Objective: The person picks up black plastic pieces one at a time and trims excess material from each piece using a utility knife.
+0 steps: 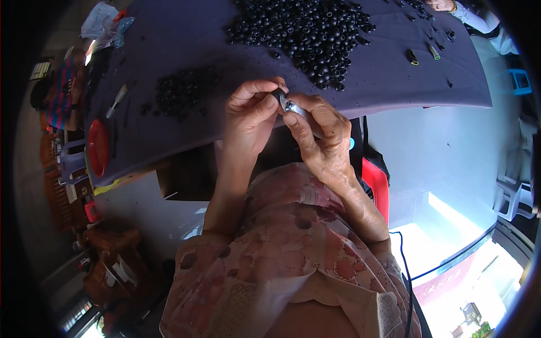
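Observation:
My left hand [251, 112] is closed, with thumb and fingers pinching a small black ring-like piece [278, 93]. Close against that piece is a small shiny silver tool [295, 109], gripped between the thumb and fingers of my right hand [326, 134]. Its exact kind is partly hidden by the fingers. Both hands are raised over the near edge of the purple-covered table [180, 34]. Beyond them lies a large heap of round, hollow black pieces [307, 36]. A smaller heap of dark pieces [183, 91] sits to the left of my left hand.
On the table's left are a light-handled blade [117, 100], a red dish [98, 147] and plastic bags [104, 23]. Two small tubular items [413, 57] lie at right. Another person's hand [440, 4] is at the far right. A red stool [376, 186] stands beside me.

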The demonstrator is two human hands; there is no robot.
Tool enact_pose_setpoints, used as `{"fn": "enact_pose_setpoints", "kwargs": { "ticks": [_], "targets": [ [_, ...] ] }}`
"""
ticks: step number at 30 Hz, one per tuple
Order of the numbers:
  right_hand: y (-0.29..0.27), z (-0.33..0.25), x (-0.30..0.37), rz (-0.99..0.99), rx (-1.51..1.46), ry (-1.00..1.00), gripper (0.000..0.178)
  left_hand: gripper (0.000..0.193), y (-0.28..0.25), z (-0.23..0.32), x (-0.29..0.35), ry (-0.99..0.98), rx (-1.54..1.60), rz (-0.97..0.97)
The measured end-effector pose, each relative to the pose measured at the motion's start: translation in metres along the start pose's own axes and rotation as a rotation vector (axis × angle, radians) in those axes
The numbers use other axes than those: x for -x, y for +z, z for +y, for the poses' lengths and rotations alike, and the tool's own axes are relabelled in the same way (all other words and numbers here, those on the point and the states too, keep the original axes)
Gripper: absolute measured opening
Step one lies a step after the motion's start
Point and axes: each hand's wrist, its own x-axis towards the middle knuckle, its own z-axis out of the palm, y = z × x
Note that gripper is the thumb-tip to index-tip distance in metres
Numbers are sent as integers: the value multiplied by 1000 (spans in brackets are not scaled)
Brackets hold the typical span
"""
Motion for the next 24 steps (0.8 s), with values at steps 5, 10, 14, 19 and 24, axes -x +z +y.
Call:
{"fn": "enact_pose_setpoints", "kwargs": {
  "ticks": [5,10,14,19,24],
  "targets": [
    [0,0,-1,6,35,-37,16,20,1,0,0,4,-8,-20],
    [2,-1,-3,74,10,-48,13,19,3,-1,0,14,-20,9],
    [2,6,-2,69,57,-60,13,19,1,0,1,18,-56,-3],
    [0,3,-4,60,11,5,13,17,1,-2,2,68,-159,37],
    [0,3,-4,43,-22,65,14,18,3,-5,3,29,-79,63]
  ]
}}
